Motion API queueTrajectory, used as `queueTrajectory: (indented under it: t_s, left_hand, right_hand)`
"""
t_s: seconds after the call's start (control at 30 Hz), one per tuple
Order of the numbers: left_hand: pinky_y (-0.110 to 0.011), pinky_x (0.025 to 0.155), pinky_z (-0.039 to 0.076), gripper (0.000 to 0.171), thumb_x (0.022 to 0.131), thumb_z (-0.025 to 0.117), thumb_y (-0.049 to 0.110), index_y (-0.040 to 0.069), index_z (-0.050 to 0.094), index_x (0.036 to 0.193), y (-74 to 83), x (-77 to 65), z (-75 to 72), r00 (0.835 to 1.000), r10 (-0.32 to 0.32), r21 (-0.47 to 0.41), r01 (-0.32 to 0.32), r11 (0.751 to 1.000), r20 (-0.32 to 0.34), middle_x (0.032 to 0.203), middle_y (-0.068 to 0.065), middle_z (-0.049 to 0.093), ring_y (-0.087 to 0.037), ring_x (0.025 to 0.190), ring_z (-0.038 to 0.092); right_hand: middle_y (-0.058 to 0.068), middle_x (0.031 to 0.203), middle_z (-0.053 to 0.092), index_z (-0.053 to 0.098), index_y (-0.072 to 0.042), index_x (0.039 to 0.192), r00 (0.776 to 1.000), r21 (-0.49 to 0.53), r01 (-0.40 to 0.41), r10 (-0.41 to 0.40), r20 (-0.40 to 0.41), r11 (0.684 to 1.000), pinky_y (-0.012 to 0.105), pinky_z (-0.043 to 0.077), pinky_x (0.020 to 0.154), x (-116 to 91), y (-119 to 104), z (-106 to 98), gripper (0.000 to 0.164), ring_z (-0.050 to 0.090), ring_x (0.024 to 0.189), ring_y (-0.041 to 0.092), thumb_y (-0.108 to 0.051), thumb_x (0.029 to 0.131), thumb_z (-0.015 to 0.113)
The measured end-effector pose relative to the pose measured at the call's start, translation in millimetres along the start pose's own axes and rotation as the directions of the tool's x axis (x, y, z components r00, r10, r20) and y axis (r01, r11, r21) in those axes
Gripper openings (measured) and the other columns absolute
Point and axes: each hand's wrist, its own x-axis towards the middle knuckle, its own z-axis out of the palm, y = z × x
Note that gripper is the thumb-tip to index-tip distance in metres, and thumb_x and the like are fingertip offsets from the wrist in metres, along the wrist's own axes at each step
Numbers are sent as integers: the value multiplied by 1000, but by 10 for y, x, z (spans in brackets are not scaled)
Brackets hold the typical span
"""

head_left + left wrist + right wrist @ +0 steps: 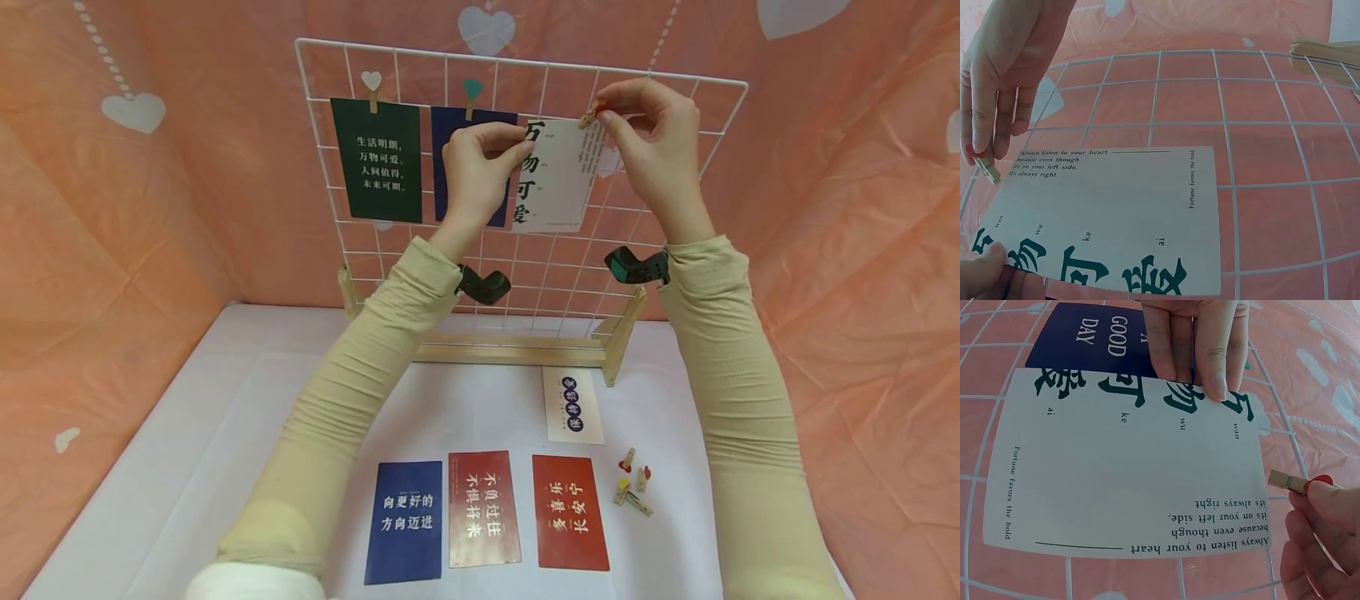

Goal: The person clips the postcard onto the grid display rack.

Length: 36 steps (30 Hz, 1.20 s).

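Observation:
A white postcard [558, 183] with large dark green characters is held against the upper part of a white wire grid [525, 62]. My left hand [480, 171] pinches its left edge between thumb and fingers. In my right hand [660, 137] a small wooden clothespin [1288, 481] with a red heart is pinched, its tip right at the card's upper corner. To the left, a dark green card [378, 162] hangs under a white-heart clothespin [372, 92]. Beside it hangs a navy card [472, 204] under a teal-heart clothespin [471, 100], partly hidden by my left hand.
Wooden feet [618, 337] support the grid on a white-covered table [270, 367]. A blue card [405, 521], two red cards [483, 508] and a white card [573, 408] lie in front. Several loose clothespins [633, 496] are near my right sleeve. Pink heart-patterned cloth [840, 208] surrounds the table.

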Motion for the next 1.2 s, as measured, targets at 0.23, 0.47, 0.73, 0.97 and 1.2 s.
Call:
queueTrajectory:
  t_s: [0.23,0.47,0.73,0.97,1.2]
  left_hand:
    - [-20,69,53,18,85,72,13,4,74,101,0,-4,4,1000,13,22,-12,1000,-13,89,-7,72,-10,76,65]
    - [-19,69,52,17,85,73,13,4,74,100,5,-12,10,999,27,40,-26,999,-22,88,-7,72,-10,75,64]
    - [-18,69,50,16,86,73,15,6,75,99,5,-14,4,999,25,79,-23,997,-32,86,-5,72,-9,74,64]
    - [-19,69,51,16,86,72,14,6,75,99,13,-6,-11,999,18,65,-16,998,-37,86,-4,72,-9,73,64]
    - [-19,67,53,16,86,72,13,5,75,100,15,-2,-17,999,13,48,-11,999,-38,85,-5,71,-10,72,63]
  right_hand:
    - [4,93,69,71,3,99,1000,-22,5,-5,-9,1000,22,50,75,14,-27,22,12,61,82,12,0,90,64]
    - [13,96,70,70,5,99,999,-101,30,-31,-12,994,21,48,73,64,-13,74,13,59,79,9,-2,89,66]
    - [9,95,71,71,4,99,999,-135,50,-51,1,990,20,46,72,136,146,112,13,57,78,8,-2,88,68]
    - [-2,90,71,72,1,98,998,-154,64,-65,1,986,19,45,70,134,135,141,12,57,76,7,-4,88,68]
    - [7,99,71,70,0,108,991,-210,129,-131,4,969,17,47,77,123,113,140,20,59,82,5,-10,91,66]
